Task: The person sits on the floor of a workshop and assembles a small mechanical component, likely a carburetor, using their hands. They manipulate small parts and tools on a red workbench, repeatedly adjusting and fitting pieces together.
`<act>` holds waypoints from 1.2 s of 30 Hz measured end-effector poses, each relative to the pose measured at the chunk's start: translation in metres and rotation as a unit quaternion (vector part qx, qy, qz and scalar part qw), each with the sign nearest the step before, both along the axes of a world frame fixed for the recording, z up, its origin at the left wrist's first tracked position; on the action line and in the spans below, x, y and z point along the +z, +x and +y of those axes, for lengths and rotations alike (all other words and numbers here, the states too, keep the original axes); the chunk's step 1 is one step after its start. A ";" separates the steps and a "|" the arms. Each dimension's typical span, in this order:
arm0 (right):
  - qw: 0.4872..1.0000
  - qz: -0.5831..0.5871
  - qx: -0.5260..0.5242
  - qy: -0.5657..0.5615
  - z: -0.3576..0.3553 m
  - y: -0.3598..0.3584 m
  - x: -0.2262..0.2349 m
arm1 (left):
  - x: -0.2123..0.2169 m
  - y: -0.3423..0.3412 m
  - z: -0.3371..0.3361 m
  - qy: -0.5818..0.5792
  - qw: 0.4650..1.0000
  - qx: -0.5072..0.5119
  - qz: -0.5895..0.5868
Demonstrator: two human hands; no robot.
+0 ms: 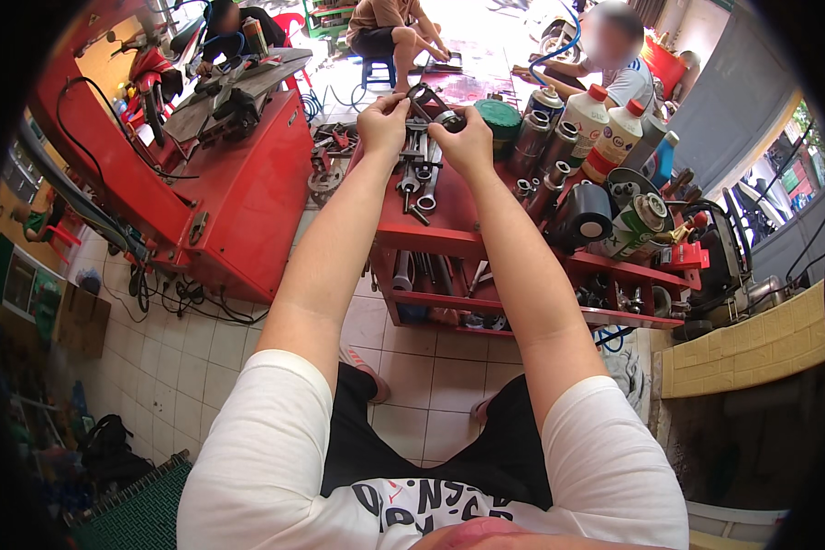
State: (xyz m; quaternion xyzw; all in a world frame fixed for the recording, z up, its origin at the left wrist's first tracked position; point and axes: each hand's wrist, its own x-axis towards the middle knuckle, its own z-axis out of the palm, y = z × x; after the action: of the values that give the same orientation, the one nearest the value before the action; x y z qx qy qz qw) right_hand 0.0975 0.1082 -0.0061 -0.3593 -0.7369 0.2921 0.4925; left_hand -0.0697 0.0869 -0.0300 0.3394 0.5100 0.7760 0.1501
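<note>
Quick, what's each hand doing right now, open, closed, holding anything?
Left hand: closed, fingers pinching one end of a dark metal part above the red tool cart.
Right hand: closed, gripping the other end of the same part.

Wrenches (419,179) on tool cart (431,240), bottles (605,137) right, machine (247,174) left

Single view: head-worn fisheye, left of a side-by-side pair, looking steeply down and forward from above the person's own chest. Picture upright, unmirrored; straight edges bow toward the dark circular rim. Nearest the lens: white sleeves and lap at the lower edge. Forearms run up to mid-frame, over a red tool cart (449,240). Far field at the top: tiled floor, seated people.
</note>
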 end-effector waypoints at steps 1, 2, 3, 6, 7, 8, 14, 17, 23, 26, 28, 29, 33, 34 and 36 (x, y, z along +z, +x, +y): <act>1.000 -0.001 -0.004 0.005 0.000 -0.001 0.000 | 0.000 -0.001 0.000 0.000 1.000 0.004 0.007; 1.000 -0.001 -0.008 0.011 0.001 -0.001 0.000 | 0.000 -0.001 0.001 0.000 1.000 0.007 0.013; 1.000 -0.002 -0.012 0.016 0.002 -0.001 -0.001 | 0.000 -0.001 0.001 0.001 1.000 0.009 0.016; 1.000 0.014 -0.010 0.013 0.003 -0.001 -0.002 | 0.001 0.001 -0.001 -0.002 0.999 0.016 0.028; 1.000 0.016 -0.012 0.011 0.003 -0.001 -0.002 | 0.002 0.002 -0.002 -0.006 0.999 0.019 0.033; 1.000 0.018 -0.015 0.009 0.002 -0.001 -0.002 | 0.003 0.003 -0.003 -0.009 0.999 0.023 0.038; 0.999 0.035 -0.031 0.006 0.001 0.001 0.000 | 0.010 0.010 -0.011 -0.051 0.996 0.014 0.065; 0.999 0.040 -0.032 0.003 0.000 0.000 0.002 | 0.010 0.008 -0.011 -0.046 0.996 0.018 0.075; 0.998 0.050 -0.046 0.016 0.001 0.001 0.002 | 0.006 0.007 -0.006 -0.038 0.996 0.006 0.079; 0.997 0.056 -0.047 -0.002 -0.001 0.000 0.004 | 0.002 0.005 -0.003 -0.009 0.998 -0.004 0.069; 0.997 0.065 -0.044 -0.011 -0.003 -0.002 0.005 | 0.001 0.001 0.000 -0.001 0.999 -0.004 0.050; 0.996 0.072 -0.045 -0.012 -0.002 -0.001 0.005 | 0.002 0.004 0.001 0.003 0.999 -0.007 0.038; 0.995 0.082 -0.048 -0.009 -0.002 0.000 0.004 | 0.004 0.005 -0.001 -0.029 0.999 -0.021 -0.002; 0.996 0.081 -0.049 -0.006 -0.002 0.000 0.004 | 0.004 0.005 -0.002 -0.026 0.999 -0.022 -0.004; 0.996 0.077 -0.051 0.000 0.001 0.000 0.002 | 0.006 0.008 -0.004 -0.020 0.999 -0.026 -0.013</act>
State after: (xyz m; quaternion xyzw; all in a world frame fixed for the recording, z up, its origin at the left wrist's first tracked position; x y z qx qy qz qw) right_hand 0.0971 0.1088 -0.0041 -0.3732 -0.6775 0.2935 0.5617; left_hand -0.0619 0.0832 -0.0237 0.3390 0.5142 0.7662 0.1833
